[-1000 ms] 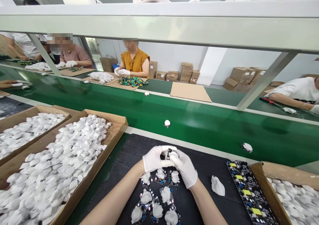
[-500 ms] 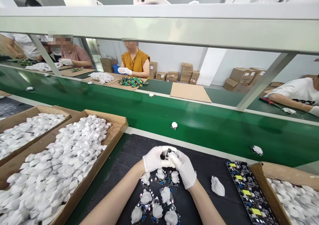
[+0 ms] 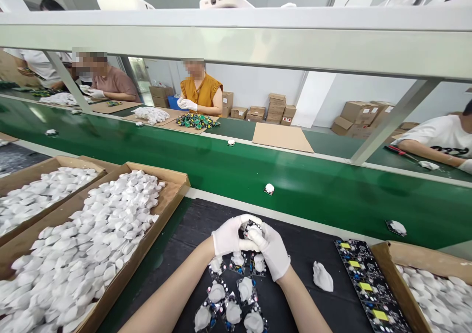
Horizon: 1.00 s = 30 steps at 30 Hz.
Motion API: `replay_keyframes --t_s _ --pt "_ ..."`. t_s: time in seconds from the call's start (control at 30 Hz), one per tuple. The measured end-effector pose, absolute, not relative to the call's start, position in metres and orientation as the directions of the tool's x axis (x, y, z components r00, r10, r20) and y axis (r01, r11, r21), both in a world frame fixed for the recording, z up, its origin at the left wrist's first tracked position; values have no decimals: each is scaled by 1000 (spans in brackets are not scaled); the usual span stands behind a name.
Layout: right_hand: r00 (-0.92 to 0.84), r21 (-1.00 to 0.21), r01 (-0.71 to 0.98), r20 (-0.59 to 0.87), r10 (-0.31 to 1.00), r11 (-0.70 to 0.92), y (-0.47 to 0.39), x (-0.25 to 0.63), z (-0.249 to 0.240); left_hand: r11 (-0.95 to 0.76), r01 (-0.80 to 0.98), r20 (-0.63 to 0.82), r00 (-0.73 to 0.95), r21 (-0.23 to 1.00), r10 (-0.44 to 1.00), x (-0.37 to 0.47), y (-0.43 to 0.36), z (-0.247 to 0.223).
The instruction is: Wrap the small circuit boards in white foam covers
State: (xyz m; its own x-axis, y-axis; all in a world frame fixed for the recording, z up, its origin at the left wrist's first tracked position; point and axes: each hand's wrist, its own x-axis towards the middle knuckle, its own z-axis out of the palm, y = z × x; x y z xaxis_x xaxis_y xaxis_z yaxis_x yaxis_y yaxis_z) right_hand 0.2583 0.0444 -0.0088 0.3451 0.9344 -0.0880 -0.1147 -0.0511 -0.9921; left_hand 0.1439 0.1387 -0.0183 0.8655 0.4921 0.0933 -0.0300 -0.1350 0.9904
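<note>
Board (image 3: 248, 226): located above the front of the black mat (image 3: 302, 239), between the two gloved hands. Head view: the left hand (image 3: 226, 235) held the board from the left, its fingers closed narrowly around the edge. The right hand (image 3: 275, 254) gripped from the right, also narrow, with its fingertips against the white material on the board's face. The fingers partly hid the board; the exact contact points could not be told.

Below the hands, a group of padded boards (image 3: 233, 312) lay on the mat, each bearing a white pad. A loose pad (image 3: 322, 276) lay to the right of the right hand. Further right, a panel (image 3: 368, 284) with yellow parts lay beside the right box (image 3: 393, 274), which contained white pads. Two open boxes of pads stood at the left, the large box (image 3: 171, 175) nearer the hands. Beyond the mat, the green belt (image 3: 313, 190) carried spaced boards (image 3: 269, 189). Across it, a person (image 3: 201, 94) in an orange top sat behind a green pile (image 3: 197, 121).
</note>
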Motion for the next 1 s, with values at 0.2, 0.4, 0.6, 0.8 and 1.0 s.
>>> replay_keyframes --t_s 0.2,0.4,0.6,0.8,1.0 --pt "299 -993 -115 -15 954 20 43 261 -9 -111 -55 105 853 992 511 145 139 -23" --pt "344 -997 -76 -41 938 -15 43 258 -13 -162 -61 133 868 985 478 143 139 -22" --pt "353 -996 -80 0 936 30 45 257 -14 -164 -76 148 857 984 494 143 139 -21" --pt "200 -939 -337 3 980 72 44 261 -10 -10 -83 73 802 996 592 144 140 -25" --pt "311 -946 -310 -4 950 98 48 261 -22 -46 -91 101 814 995 572 144 141 -23"
